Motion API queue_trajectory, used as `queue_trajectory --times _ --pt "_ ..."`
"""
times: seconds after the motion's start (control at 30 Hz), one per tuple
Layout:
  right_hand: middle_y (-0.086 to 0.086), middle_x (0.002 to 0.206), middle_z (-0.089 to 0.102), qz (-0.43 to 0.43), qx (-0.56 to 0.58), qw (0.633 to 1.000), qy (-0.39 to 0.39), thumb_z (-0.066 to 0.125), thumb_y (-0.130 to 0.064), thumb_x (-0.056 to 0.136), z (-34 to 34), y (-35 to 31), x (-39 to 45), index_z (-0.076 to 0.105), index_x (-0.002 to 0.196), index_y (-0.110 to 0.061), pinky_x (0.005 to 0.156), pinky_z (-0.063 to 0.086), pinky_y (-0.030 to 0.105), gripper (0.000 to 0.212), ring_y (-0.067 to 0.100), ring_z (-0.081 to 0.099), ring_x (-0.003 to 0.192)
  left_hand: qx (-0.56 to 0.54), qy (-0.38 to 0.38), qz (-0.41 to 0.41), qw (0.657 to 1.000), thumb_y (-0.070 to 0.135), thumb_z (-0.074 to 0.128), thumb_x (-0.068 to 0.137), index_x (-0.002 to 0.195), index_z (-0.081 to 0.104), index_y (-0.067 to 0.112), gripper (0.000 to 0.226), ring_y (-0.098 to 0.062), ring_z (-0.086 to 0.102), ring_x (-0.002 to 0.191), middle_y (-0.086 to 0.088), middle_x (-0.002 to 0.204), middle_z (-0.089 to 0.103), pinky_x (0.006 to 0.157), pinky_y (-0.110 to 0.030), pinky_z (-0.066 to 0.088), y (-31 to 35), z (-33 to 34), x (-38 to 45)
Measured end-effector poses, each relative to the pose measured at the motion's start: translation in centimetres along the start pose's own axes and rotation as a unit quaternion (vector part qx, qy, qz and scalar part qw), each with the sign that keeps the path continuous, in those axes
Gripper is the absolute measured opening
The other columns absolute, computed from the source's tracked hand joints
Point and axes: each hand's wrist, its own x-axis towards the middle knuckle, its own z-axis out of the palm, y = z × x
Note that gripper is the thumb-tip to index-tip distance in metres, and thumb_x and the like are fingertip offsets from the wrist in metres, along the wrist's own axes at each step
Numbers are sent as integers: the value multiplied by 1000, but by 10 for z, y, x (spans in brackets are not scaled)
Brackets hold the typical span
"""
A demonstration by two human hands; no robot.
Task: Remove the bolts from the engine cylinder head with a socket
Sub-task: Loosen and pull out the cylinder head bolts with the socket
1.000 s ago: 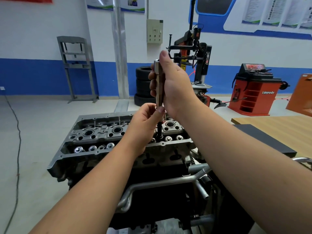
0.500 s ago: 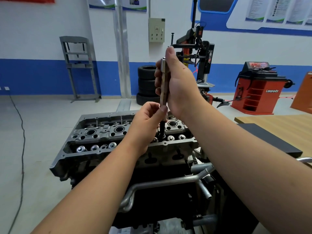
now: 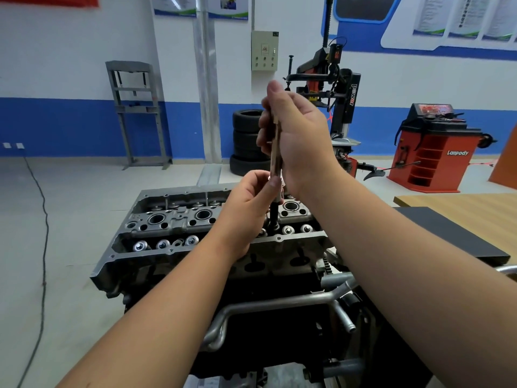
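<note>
My right hand and left hand still grip the upright steel socket extension bar, seated unmoved in the grey aluminium cylinder head; bolt presumably still threaded.

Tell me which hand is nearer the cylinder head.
Left. The left hand pinches the socket tool low, just above the cylinder head; the right hand grips it higher up.

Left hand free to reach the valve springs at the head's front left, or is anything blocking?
Probably yes. The left hand holds the lower end of the socket tool, so it would have to let go first. The valve springs sit exposed in the cylinder head, with nothing over them.
</note>
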Motion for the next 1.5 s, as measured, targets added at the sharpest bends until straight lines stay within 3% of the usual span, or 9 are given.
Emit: queue_trajectory --times 0.17,0.3,0.43,0.67,0.77,0.97,1.17,1.27,1.5 --pt "-2 67 57 113 64 987 -99 53 -36 102 -6 -13 4 62 88 -12 62 41 27 28 14 49 58 -11 -20 -20 1000 41 41 111 106 69 21 35 -6 69 90 7 94 73 88 -31 47 -1 -3 -2" --pt "2 76 65 73 -76 994 5 50 -43 103 2 -10 1 61 98 -15 64 47 32 30 15 57 60 -6 2 -7 1000 39 50 108 107 68 18 27 0 66 81 12 87 71 79 -22 47 -2 0 0" --pt "3 70 57 62 -15 995 70 46 -45 104 7 -3 -2 56 88 -12 53 45 26 38 12 50 53 -1 36 2 999 40 70 96 103 64 19 23 3 58 68 16 74 67 67 -15 48 -1 1 2" --pt "-7 50 36 84 19 996 -8 41 -60 100 1 1 5 50 70 -18 49 25 28 53 11 27 44 -1 -37 -25 999 41 38 111 120 68 21 37 -10 70 101 -7 116 74 99 -35 48 2 -2 -3" --pt "-6 51 35 73 -4 997 -29 51 -48 99 0 1 4 47 73 -18 52 22 31 40 13 25 46 2 -34 -14 999 37 43 111 117 68 10 37 -7 68 89 -10 106 73 94 -31 50 0 -1 -1" --pt "0 65 57 33 -33 995 89 56 -28 97 8 -3 3 57 82 -15 58 42 34 19 15 49 54 4 16 8 1000 36 64 102 102 65 16 19 6 57 63 18 70 67 63 -11 46 -3 2 3" --pt "-2 53 37 59 -19 997 56 43 -26 97 10 -5 7 49 69 -16 52 26 32 30 13 28 46 -7 -18 -16 1000 56 52 98 114 69 26 38 -8 69 93 8 97 76 86 -29 47 0 -2 -1" --pt "-7 49 35 80 -4 997 -2 51 -39 100 3 -8 10 48 70 -18 48 26 28 36 12 26 43 -4 -33 -24 999 45 44 108 120 70 23 36 -10 70 101 -1 114 75 90 -32 46 0 -4 -2" --pt "0 66 58 19 -48 995 91 62 -31 97 7 -3 3 57 86 -16 55 43 33 19 15 49 53 -17 1 -5 1000 35 59 104 106 68 18 18 1 64 77 10 84 71 70 -13 48 -4 -2 2"
